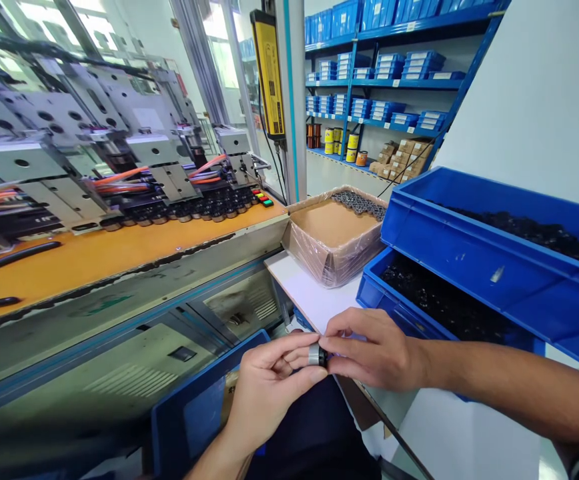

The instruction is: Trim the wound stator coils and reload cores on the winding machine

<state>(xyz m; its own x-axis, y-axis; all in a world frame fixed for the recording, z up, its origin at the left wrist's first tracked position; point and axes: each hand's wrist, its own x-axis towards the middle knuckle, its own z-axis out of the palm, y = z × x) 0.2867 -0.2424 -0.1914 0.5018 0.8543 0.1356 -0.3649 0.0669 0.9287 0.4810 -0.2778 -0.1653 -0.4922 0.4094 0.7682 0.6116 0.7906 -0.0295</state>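
The left hand (264, 383) and the right hand (369, 350) meet low in front of the person, fingers of both pinched shut on a small dark ring (317, 355) held between them in the air, just off the edge of the white table (309, 293). The work looks to be at a handling or checking stage of a single part; any further move calls for a steady fingertip grip. Two stacked blue bins (469, 260) hold heaps of small black parts, and a plastic-wrapped cardboard box (334, 243) holds dark rings at its far end
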